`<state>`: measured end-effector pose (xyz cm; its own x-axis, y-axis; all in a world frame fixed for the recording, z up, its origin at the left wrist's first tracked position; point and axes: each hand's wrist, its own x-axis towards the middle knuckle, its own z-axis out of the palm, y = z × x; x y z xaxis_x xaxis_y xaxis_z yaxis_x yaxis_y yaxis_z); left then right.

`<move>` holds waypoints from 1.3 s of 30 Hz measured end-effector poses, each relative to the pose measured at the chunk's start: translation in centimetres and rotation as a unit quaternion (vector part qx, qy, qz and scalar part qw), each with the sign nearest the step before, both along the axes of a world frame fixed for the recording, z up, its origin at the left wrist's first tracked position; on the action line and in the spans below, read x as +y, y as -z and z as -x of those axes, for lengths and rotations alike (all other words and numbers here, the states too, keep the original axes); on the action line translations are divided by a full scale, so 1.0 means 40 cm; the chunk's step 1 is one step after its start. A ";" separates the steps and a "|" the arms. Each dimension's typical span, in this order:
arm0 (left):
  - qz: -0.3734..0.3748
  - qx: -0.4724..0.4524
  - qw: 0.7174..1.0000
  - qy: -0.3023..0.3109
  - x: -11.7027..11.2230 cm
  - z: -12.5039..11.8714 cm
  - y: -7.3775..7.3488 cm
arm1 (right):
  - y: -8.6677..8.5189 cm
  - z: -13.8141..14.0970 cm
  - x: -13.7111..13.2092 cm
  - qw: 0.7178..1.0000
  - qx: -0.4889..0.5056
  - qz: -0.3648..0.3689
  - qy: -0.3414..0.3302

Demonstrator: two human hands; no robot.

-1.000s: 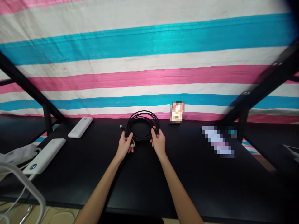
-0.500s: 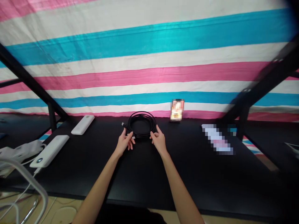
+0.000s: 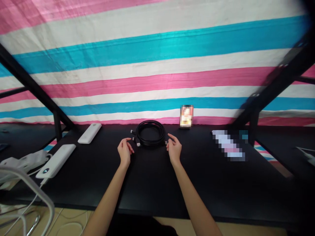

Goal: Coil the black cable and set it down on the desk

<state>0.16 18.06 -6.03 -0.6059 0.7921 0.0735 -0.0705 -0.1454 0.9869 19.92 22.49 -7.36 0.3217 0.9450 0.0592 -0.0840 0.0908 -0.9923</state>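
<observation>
A coil of black cable (image 3: pixel 150 143) lies on the black table (image 3: pixel 152 177), made of several round loops. Pale-tipped connectors (image 3: pixel 138 144) stick out at its left side, and a small connector end shows at its right, close to my fingers. My left hand (image 3: pixel 125 151) is to the left of the coil, apart from it, fingers loosely bent and holding nothing. On the other side my right hand (image 3: pixel 174 149) hovers with its index finger stretched out and no object in its grasp. Whether it touches the right connector is unclear.
Two white power banks (image 3: pixel 90 133) and a white power strip (image 3: pixel 24 161) lie at the left. A blurred upright item (image 3: pixel 186 117) stands at the back, another blurred flat item (image 3: pixel 228 146) at the right. Black metal legs (image 3: pixel 36 88) slant on both sides before a striped sheet (image 3: pixel 147 75).
Both hands have let go of the cable coil and moved apart, left hand leftward and right hand rightward. The coil now rests flat on the table.
</observation>
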 end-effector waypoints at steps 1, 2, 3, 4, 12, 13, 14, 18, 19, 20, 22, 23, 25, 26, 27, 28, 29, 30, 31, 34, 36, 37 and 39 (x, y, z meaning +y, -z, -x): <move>-0.004 -0.006 1.000 -0.007 0.001 0.003 0.000 | 0.002 -0.001 0.001 1.000 0.010 -0.004 0.014; -0.008 -0.010 1.000 -0.011 0.002 0.004 -0.001 | 0.005 -0.002 0.002 0.999 0.019 -0.006 0.025; -0.012 -0.014 1.000 -0.014 0.002 0.004 -0.002 | 0.008 -0.002 0.003 0.999 0.026 -0.008 0.034; -0.014 -0.018 1.000 -0.016 0.002 0.003 -0.004 | 0.011 -0.003 0.004 0.999 0.032 -0.009 0.039; -0.027 -0.046 0.998 -0.018 -0.005 -0.008 -0.021 | 0.016 0.001 0.000 0.998 0.026 -0.022 0.044; -0.027 -0.051 0.998 -0.015 -0.005 -0.009 -0.023 | 0.016 0.001 0.000 0.999 0.025 -0.022 0.044; -0.027 -0.055 0.998 -0.012 -0.006 -0.009 -0.024 | 0.017 0.001 0.000 0.999 0.024 -0.023 0.043; -0.031 -0.061 0.998 -0.001 -0.008 -0.016 -0.030 | 0.019 0.003 0.005 0.999 0.022 -0.022 0.041; -0.033 -0.060 0.998 0.003 -0.009 -0.019 -0.031 | 0.019 0.003 0.006 0.999 0.022 -0.021 0.041; -0.034 -0.058 0.998 0.009 -0.010 -0.023 -0.033 | 0.019 0.004 0.007 0.999 0.023 -0.020 0.041; -0.036 -0.052 0.998 0.023 -0.014 -0.031 -0.037 | 0.018 0.005 0.008 0.999 0.027 -0.019 0.042; -0.036 -0.047 0.998 0.031 -0.016 -0.036 -0.038 | 0.017 0.005 0.009 0.998 0.029 -0.018 0.043; -0.038 -0.036 0.997 0.048 -0.022 -0.046 -0.040 | 0.014 0.004 0.012 0.998 0.034 -0.015 0.045; -0.039 -0.029 0.997 0.056 -0.024 -0.050 -0.041 | 0.013 0.004 0.015 0.998 0.037 -0.013 0.046; -0.040 -0.022 0.997 0.064 -0.027 -0.055 -0.040 | 0.011 0.003 0.017 0.998 0.040 -0.012 0.048; -0.041 -0.013 0.996 0.072 -0.030 -0.058 -0.040 | 0.008 0.002 0.020 0.998 0.043 -0.010 0.049; -0.043 -0.004 0.996 0.078 -0.033 -0.062 -0.039 | 0.006 0.001 0.022 0.998 0.047 -0.009 0.050; -0.044 0.006 0.995 0.084 -0.036 -0.064 -0.038 | 0.004 0.001 0.025 0.997 0.050 -0.007 0.050; -0.045 0.016 0.995 0.090 -0.038 -0.067 -0.037 | 0.002 0.000 0.027 0.997 0.053 -0.005 0.051; -0.046 0.045 0.992 0.104 -0.045 -0.074 -0.035 | -0.001 0.001 0.032 0.997 0.061 0.000 0.049; -0.045 0.058 0.991 0.112 -0.047 -0.080 -0.035 | -0.001 0.003 0.031 0.997 0.066 0.003 0.044; -0.042 0.062 0.991 0.115 -0.048 -0.084 -0.035 | -0.001 0.004 0.031 0.997 0.068 0.004 0.041; -0.036 0.064 0.990 0.119 -0.049 -0.093 -0.035 | 0.000 0.007 0.029 0.997 0.070 0.005 0.035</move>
